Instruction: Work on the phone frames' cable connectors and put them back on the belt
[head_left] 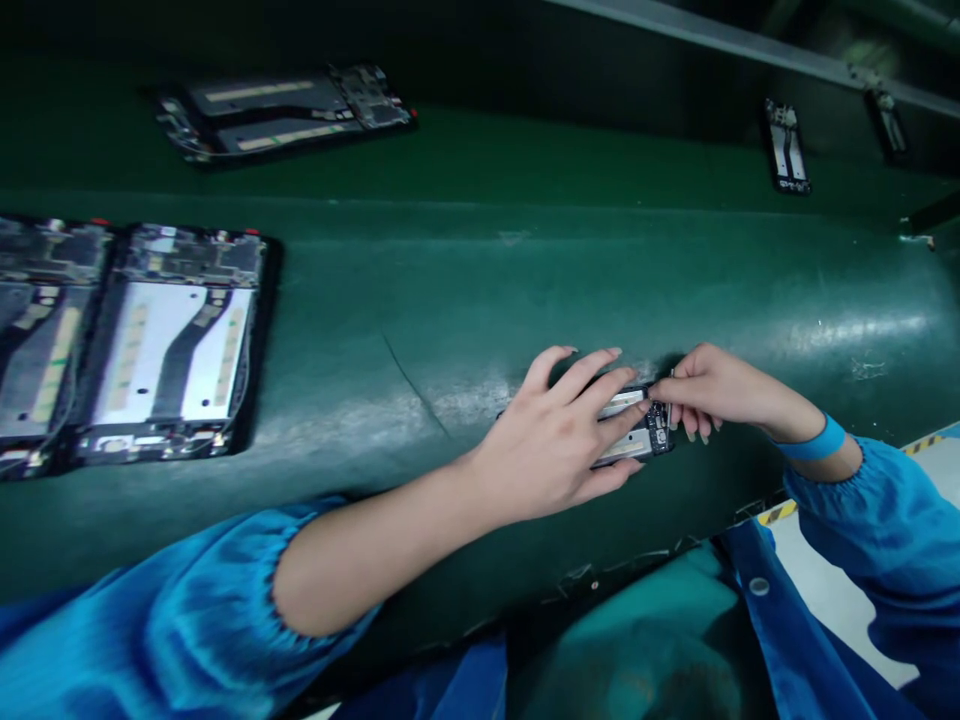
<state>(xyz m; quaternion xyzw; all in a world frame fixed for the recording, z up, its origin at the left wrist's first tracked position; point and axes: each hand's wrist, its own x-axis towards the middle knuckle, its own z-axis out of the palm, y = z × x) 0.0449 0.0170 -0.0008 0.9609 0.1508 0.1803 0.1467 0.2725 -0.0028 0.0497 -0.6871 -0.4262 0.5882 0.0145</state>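
My left hand (559, 425) spans an opened phone (634, 445) on the green bench, its thumb along the near edge and its fingers over the far side. The index fingertip rests near the small parts at the phone's right end. Much of the phone is hidden beneath this hand. At that same end, my right hand (705, 390) is closed in a pinch, touching or nearly touching the phone's edge. Something thin and light-coloured shows by its fingertips, too small to name. A blue band (814, 440) circles the right wrist.
Two opened phones (172, 345) lie side by side at the left, one cut off by the frame. Another opened phone (285, 110) lies behind them. Farther back on the right are two smaller-looking phones (787, 150). The green bench (420, 280) has its front edge close to my body.
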